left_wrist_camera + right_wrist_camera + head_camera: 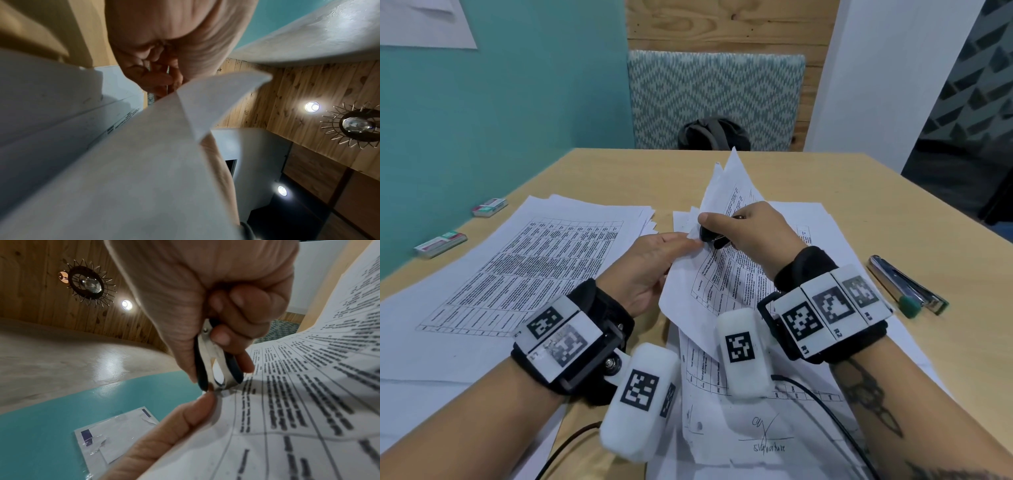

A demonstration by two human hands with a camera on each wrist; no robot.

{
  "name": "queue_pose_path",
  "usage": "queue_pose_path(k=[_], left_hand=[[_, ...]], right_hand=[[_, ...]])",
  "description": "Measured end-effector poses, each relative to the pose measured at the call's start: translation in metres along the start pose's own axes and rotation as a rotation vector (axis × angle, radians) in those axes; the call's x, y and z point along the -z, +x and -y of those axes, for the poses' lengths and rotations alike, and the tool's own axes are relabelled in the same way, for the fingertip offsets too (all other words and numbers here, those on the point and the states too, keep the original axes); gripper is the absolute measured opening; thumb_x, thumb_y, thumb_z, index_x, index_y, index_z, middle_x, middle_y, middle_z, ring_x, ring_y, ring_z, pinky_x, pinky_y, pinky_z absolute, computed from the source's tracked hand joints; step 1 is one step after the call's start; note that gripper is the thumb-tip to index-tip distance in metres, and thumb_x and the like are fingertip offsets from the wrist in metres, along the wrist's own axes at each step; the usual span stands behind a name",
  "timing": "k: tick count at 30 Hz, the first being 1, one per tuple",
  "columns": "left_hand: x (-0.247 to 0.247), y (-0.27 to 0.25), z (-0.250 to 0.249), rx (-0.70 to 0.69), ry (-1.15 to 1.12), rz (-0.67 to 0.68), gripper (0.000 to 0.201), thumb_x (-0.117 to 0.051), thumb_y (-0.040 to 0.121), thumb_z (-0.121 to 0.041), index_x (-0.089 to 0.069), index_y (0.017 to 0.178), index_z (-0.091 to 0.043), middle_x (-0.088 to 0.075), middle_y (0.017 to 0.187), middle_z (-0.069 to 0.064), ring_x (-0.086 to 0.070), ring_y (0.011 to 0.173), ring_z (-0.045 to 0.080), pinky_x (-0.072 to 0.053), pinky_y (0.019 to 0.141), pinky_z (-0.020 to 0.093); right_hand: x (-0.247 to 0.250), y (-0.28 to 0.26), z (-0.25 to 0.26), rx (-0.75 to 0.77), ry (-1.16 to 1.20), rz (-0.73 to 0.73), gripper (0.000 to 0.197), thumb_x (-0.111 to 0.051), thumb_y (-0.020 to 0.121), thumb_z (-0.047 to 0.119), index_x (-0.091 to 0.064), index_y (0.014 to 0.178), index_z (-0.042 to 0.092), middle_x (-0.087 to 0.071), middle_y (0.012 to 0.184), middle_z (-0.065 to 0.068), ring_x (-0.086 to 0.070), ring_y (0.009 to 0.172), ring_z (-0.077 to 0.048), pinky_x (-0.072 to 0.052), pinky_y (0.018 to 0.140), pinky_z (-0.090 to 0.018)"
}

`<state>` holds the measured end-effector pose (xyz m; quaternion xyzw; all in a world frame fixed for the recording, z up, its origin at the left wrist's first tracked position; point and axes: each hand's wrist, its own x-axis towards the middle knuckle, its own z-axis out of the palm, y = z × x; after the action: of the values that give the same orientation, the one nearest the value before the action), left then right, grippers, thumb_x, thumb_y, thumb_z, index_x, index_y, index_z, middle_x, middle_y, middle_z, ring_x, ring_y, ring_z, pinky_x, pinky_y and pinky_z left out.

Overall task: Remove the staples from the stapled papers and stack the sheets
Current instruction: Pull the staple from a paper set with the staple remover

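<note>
Here the right hand (751, 228) is squeezing a black-handled steel staple remover (216, 368) onto the lifted white printed sheets' (726, 267) corner, pinched by the left hand (654, 270), likely tearing paper if yanked.

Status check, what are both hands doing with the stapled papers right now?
Right hand grips staple remover at corner. Left hand pinches stapled papers, lifted. Nothing blocking.

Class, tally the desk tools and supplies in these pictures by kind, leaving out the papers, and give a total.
Small green-and-red staple boxes: 2
Silver metal stapler with green end: 1
Black-handled metal staple remover, held in the right hand at the paper corner: 1
Total: 4
</note>
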<state>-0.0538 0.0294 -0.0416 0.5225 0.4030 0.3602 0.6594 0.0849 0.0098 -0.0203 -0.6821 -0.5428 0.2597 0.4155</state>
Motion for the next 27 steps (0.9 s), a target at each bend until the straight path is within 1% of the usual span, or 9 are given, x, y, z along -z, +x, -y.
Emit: queue_pose_path(k=[4, 7, 10, 12, 15, 18, 20, 23, 27], left_hand=[[0.000, 0.001, 0.001, -0.008, -0.010, 0.004, 0.014, -0.057, 0.086, -0.005, -0.064, 0.096, 0.002, -0.066, 0.090, 0.020, -0.062, 0.075, 0.029, -0.051, 0.075, 0.034], [0.000, 0.001, 0.000, -0.010, 0.005, -0.003, 0.012, -0.056, 0.086, -0.005, -0.065, 0.092, 0.002, -0.066, 0.086, 0.019, -0.061, 0.074, 0.028, -0.051, 0.075, 0.034], [0.000, 0.000, -0.002, 0.003, 0.011, -0.014, 0.009, -0.058, 0.085, -0.005, -0.064, 0.090, -0.001, -0.065, 0.089, 0.019, -0.059, 0.076, 0.029, -0.047, 0.077, 0.035], [0.001, 0.001, -0.003, -0.002, 0.018, -0.011, 0.014, -0.060, 0.084, -0.006, -0.064, 0.096, 0.000, -0.065, 0.092, 0.019, -0.060, 0.079, 0.029, -0.048, 0.078, 0.036], [0.004, 0.003, -0.004, -0.038, 0.057, 0.014, 0.015, -0.063, 0.082, -0.007, -0.065, 0.096, -0.001, -0.067, 0.088, 0.015, -0.061, 0.075, 0.026, -0.048, 0.077, 0.036], [0.005, 0.003, -0.005, -0.083, 0.106, 0.035, 0.008, -0.063, 0.083, -0.006, -0.066, 0.089, -0.005, -0.069, 0.074, 0.005, -0.065, 0.062, 0.015, -0.053, 0.062, 0.026], [0.005, 0.001, -0.006, -0.115, 0.106, 0.047, 0.005, -0.060, 0.084, -0.005, -0.065, 0.086, -0.004, -0.068, 0.063, -0.003, -0.064, 0.055, 0.006, -0.052, 0.052, 0.017], [0.003, 0.000, -0.007, -0.161, 0.103, 0.054, 0.007, -0.058, 0.086, -0.006, -0.064, 0.081, -0.006, -0.067, 0.059, -0.007, -0.062, 0.054, 0.000, -0.047, 0.052, 0.011], [0.001, 0.000, -0.006, -0.159, 0.076, 0.051, 0.008, -0.058, 0.086, -0.007, -0.063, 0.081, -0.005, -0.068, 0.061, -0.003, -0.063, 0.054, 0.005, -0.050, 0.053, 0.014]], right_hand=[[0.001, -0.001, 0.000, -0.016, 0.033, -0.002, 0.049, -0.066, 0.080, 0.038, -0.068, 0.089, -0.011, -0.055, 0.063, -0.009, -0.037, 0.048, -0.015, -0.030, 0.050, -0.026], [0.001, -0.004, 0.002, -0.018, 0.049, -0.001, 0.046, -0.065, 0.081, 0.034, -0.068, 0.088, -0.011, -0.051, 0.062, -0.008, -0.034, 0.044, -0.014, -0.027, 0.046, -0.024], [0.002, -0.006, 0.004, -0.037, 0.047, 0.018, 0.039, -0.065, 0.083, 0.033, -0.062, 0.062, 0.001, -0.043, 0.039, 0.006, -0.031, 0.030, -0.006, -0.025, 0.038, -0.019], [0.005, -0.007, 0.006, -0.058, 0.078, 0.047, 0.038, -0.064, 0.085, 0.032, -0.055, 0.056, 0.008, -0.039, 0.027, 0.010, -0.030, 0.023, -0.004, -0.022, 0.031, -0.012], [0.010, -0.011, 0.009, -0.074, 0.145, 0.101, 0.034, -0.061, 0.088, 0.026, -0.056, 0.060, 0.008, -0.040, 0.025, 0.009, -0.036, 0.021, 0.000, -0.023, 0.028, -0.009], [0.014, -0.014, 0.013, -0.088, 0.186, 0.149, 0.033, -0.059, 0.090, 0.023, -0.056, 0.062, 0.007, -0.040, 0.024, 0.008, -0.035, 0.021, -0.001, -0.023, 0.028, -0.008], [0.016, -0.013, 0.015, -0.135, 0.210, 0.182, 0.033, -0.059, 0.090, 0.026, -0.056, 0.062, 0.008, -0.038, 0.024, 0.007, -0.027, 0.022, -0.003, -0.020, 0.029, -0.012], [0.018, -0.009, 0.016, -0.199, 0.218, 0.218, 0.031, -0.060, 0.087, 0.032, -0.059, 0.069, 0.008, -0.039, 0.028, 0.007, -0.020, 0.025, -0.003, -0.016, 0.029, -0.013], [0.017, -0.008, 0.013, -0.210, 0.225, 0.200, 0.029, -0.062, 0.086, 0.033, -0.060, 0.071, 0.008, -0.038, 0.031, 0.006, -0.021, 0.026, -0.003, -0.016, 0.029, -0.012]])
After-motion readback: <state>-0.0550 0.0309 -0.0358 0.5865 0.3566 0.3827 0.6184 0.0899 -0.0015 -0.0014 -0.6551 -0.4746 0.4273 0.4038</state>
